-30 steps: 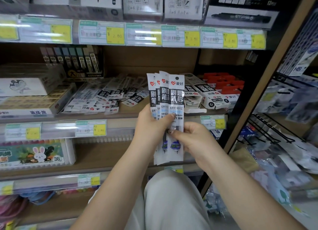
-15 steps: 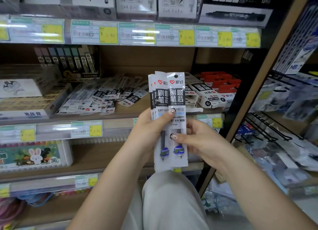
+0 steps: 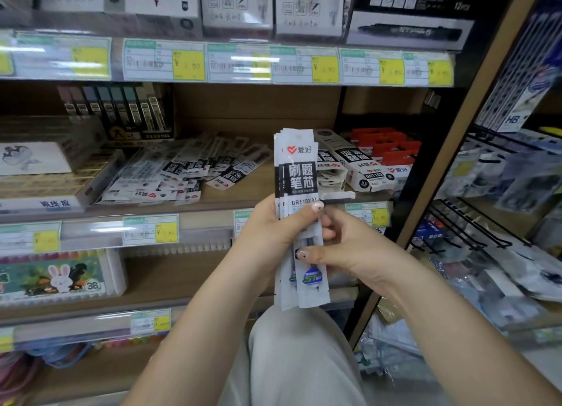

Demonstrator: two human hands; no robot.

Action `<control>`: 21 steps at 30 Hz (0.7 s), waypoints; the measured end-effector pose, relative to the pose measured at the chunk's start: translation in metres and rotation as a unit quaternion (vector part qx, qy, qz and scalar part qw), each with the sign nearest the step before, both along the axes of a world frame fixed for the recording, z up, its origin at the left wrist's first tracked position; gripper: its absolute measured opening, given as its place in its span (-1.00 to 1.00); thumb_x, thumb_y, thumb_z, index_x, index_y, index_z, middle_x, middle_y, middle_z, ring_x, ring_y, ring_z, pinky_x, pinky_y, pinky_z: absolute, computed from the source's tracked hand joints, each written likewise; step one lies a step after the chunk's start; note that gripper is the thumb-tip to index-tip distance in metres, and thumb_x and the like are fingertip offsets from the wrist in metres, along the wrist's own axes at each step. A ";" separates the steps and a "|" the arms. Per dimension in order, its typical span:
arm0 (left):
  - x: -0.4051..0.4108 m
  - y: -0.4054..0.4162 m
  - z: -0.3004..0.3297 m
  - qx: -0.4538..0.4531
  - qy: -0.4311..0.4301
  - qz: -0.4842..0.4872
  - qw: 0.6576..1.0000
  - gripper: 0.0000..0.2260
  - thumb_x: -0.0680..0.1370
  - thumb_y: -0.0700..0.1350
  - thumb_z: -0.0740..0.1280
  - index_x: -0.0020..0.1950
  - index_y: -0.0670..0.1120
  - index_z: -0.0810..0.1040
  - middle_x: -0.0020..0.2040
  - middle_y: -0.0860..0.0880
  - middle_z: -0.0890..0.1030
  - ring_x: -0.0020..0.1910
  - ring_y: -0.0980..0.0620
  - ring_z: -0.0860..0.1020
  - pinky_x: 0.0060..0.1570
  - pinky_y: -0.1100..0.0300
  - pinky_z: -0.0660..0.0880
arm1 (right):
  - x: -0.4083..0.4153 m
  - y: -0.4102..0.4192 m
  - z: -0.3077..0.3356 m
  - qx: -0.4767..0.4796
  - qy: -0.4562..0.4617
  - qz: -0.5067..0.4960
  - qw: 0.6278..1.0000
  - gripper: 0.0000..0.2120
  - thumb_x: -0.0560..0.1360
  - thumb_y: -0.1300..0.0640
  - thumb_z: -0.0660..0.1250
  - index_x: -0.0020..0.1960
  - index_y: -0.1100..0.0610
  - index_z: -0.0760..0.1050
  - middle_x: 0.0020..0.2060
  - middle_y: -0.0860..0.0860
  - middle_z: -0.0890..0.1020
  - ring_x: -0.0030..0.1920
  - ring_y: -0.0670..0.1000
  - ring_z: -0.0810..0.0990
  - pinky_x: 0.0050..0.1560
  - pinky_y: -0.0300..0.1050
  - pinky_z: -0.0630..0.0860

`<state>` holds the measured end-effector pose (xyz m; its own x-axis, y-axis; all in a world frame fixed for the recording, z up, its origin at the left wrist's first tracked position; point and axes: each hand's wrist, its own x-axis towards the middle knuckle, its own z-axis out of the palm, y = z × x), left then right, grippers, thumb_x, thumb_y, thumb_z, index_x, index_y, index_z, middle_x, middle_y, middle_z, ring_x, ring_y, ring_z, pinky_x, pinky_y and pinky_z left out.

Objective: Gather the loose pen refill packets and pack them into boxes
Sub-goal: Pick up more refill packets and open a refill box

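Squaring the refill packets [image 3: 299,211] before boxing.
Left hand [image 3: 273,226] grips the stack; right hand [image 3: 343,247] pinches; align edges flush first.

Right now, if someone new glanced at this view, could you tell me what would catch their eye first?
First, the stack of refill packets held upright at centre, squared between the left hand and the right hand. Behind it on the middle shelf, a heap of loose packets lies spread out to the left, with an open white box lying to the right. Yellow price tags line the shelf edge above.
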<state>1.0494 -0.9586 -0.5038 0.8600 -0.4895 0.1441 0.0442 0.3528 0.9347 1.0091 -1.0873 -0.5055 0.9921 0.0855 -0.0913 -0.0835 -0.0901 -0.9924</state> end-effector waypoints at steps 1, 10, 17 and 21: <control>0.000 -0.001 0.000 0.007 -0.005 0.006 1.000 -0.97 0.46 -0.22 0.36 -0.16 -0.15 0.52 -0.36 -0.06 0.60 -0.41 0.03 0.58 -0.37 0.18 0.55 | 0.000 -0.001 0.001 -0.044 -0.006 -0.004 0.999 -0.58 0.33 0.32 0.49 0.13 0.20 0.43 -0.24 0.03 0.50 -0.12 0.05 0.56 -0.14 -0.02 0.60; -0.007 -0.009 0.003 0.159 -0.021 -0.207 0.965 -0.81 0.51 -0.43 0.21 -0.21 -0.20 0.48 -0.44 -0.05 0.56 -0.48 0.05 0.53 -0.40 0.25 0.52 | -0.008 -0.007 0.022 0.119 -0.024 0.032 0.992 -0.56 0.30 0.04 0.51 0.11 0.18 0.56 0.07 0.23 0.61 -0.60 -0.03 0.48 -0.63 -0.23 0.42; 0.008 -0.006 0.022 0.226 -0.149 -0.186 0.945 -0.78 0.43 0.00 0.34 0.00 -0.07 0.61 -0.07 -0.05 0.68 -0.05 -0.02 0.64 0.07 0.09 0.52 | -0.012 -0.012 0.035 0.078 -0.117 -0.089 0.986 -0.75 0.41 0.05 0.24 -0.36 0.01 0.63 -0.07 0.05 0.70 -0.11 0.05 0.68 -0.16 -0.04 0.59; 0.024 -0.012 0.037 0.290 -0.208 0.049 0.933 -0.79 0.53 -0.04 0.31 -0.11 -0.16 0.62 -0.16 -0.09 0.67 -0.09 -0.10 0.62 -0.01 0.06 0.52 | -0.011 -0.026 0.048 0.092 -0.203 -0.189 0.956 -0.68 0.52 0.14 0.23 -0.36 0.03 0.58 -0.13 0.09 0.71 -0.03 0.09 0.67 0.06 0.08 0.54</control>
<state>1.0734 -0.9705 -0.4663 0.8333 -0.5110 0.2109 -0.3713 -0.2347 0.8984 0.9983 -1.1131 -0.4575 0.9057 -0.3089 0.2904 0.3201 0.0488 -0.9461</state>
